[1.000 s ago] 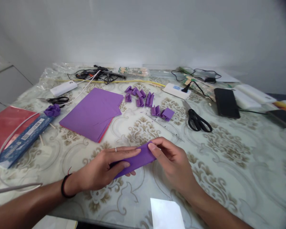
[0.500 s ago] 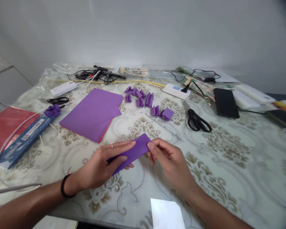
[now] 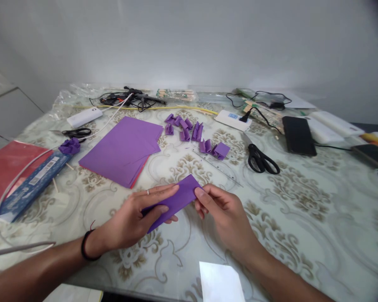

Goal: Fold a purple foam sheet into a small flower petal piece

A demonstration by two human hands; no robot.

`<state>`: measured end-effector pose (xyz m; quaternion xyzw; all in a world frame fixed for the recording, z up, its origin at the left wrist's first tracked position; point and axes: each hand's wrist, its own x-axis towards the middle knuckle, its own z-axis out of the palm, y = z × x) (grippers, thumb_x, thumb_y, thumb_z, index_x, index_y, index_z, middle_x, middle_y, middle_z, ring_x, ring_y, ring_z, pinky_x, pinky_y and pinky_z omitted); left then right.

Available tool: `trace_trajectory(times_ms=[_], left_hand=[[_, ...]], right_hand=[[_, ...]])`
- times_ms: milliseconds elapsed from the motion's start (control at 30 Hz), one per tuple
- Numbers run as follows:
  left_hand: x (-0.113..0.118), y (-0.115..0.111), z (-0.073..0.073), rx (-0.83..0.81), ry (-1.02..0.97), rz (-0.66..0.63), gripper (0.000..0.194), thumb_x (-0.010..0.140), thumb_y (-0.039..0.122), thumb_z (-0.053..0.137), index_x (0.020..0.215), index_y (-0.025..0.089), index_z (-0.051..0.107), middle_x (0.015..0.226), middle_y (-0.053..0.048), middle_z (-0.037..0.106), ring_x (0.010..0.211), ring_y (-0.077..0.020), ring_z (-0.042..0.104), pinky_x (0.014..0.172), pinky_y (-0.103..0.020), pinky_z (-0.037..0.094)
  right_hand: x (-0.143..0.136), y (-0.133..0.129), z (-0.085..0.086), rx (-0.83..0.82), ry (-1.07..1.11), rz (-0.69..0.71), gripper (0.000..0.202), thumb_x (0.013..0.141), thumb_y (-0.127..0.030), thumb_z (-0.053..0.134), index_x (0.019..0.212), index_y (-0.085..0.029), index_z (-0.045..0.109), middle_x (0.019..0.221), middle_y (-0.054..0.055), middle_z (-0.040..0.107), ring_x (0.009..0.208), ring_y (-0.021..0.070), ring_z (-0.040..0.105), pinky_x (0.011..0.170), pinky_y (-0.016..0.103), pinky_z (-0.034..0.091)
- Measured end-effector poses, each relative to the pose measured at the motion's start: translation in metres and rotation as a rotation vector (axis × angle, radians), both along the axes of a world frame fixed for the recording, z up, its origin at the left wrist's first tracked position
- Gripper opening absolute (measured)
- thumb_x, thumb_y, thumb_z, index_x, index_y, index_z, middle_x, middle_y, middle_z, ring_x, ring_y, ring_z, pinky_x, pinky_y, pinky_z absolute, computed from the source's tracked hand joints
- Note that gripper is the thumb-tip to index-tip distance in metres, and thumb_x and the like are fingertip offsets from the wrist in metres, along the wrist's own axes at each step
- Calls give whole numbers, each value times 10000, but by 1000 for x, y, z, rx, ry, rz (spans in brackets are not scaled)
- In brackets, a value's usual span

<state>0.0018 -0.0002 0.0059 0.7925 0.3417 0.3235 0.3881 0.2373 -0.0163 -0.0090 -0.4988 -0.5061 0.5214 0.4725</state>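
A strip of purple paper (image 3: 183, 196), folded along its length, is held just above the patterned tabletop. My left hand (image 3: 145, 209) is closed around its near left part, with the thumb and fingers on top and other fingertips showing underneath. At the right edge, my right hand (image 3: 223, 214) pinches the strip between thumb and curled fingers. Beyond my hands lie several small folded purple paper pieces (image 3: 197, 131) in two groups. To the left is a stack of purple paper sheets (image 3: 122, 151), with a red edge showing below it.
Black-handled scissors (image 3: 261, 160) and a clear ruler (image 3: 219, 167) lie ahead on the right. A phone (image 3: 299, 136) and a power strip (image 3: 233, 121) sit farther back. Crumpled purple paper (image 3: 69, 146) rests near a blue packet (image 3: 34, 184). A white card (image 3: 222, 283) lies at the front edge.
Almost nothing differs. The strip's far corner has shifted up very slightly, and both hands keep their hold.
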Motion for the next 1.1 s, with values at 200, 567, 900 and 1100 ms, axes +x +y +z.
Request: trace_trajectory(times_ms=[200, 567, 900, 1100], left_hand=[[-1, 0, -1, -17, -41, 1, 479, 1042, 183, 626, 1508, 295, 611, 1521, -58, 627, 1422, -286, 600, 1185, -444, 545], [-2, 0, -3, 27, -36, -28, 552, 1035, 151, 635, 1541, 359, 560, 1526, -30, 626, 1433, -255, 590, 1214, -416, 512], [-3, -2, -5, 97, -21, -37, 565, 1035, 140, 635, 1554, 341, 542, 1530, -24, 634, 1425, -215, 602, 1215, -369, 505], [-3, -3, -7, 105, -15, -47, 559, 1039, 148, 632, 1558, 334, 539, 1521, -28, 644, 1417, -211, 609, 1202, -353, 518]], right_hand=[[-1, 1, -1, -45, 43, 36, 451, 946, -567, 725, 706, -187, 677, 646, -2, 631, 569, 132, 549, 589, 280, 462], [-4, -1, -2, -121, -4, 65, 506, 869, -645, 771, 674, -184, 695, 635, 31, 706, 552, 143, 590, 582, 288, 476], [-6, -5, -1, -163, -63, 96, 535, 822, -694, 781, 673, -182, 722, 647, 42, 721, 577, 156, 599, 590, 291, 477], [-8, -7, -1, -200, -117, 124, 539, 841, -678, 755, 650, -177, 696, 644, 54, 722, 582, 161, 601, 578, 291, 467]])
